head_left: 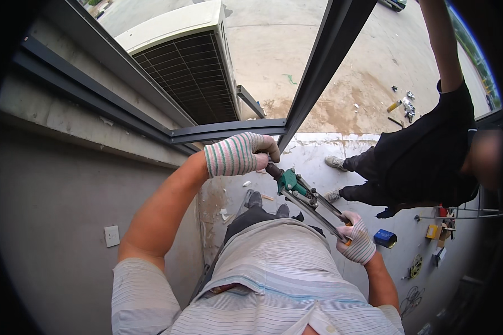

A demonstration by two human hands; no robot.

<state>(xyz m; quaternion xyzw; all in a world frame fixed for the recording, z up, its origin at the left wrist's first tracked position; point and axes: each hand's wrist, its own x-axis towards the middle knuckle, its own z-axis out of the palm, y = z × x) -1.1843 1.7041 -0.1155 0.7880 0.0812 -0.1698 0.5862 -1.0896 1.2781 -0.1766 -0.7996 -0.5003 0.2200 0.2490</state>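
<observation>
Head view: The left arm is bent, elbow out to the left, forearm rising toward the upper right. The left hand point(243, 153), in a striped glove, is palm-down at the tool's nose, fingers curled and thumb drawn toward them; whether it grips the nose cannot be determined. The right forearm enters from the lower right and angles up and left. The right hand point(357, 240), also gloved, is closed around the handle ends of the two-handled lever tool point(289, 181).

The tool is located in front of the torso, between both hands. Its long axis runs diagonally from upper left to lower right. The green head and dark nose point up-left, toward the metal crossbar point(229, 130); the two handles extend down-right, slightly spread.
</observation>
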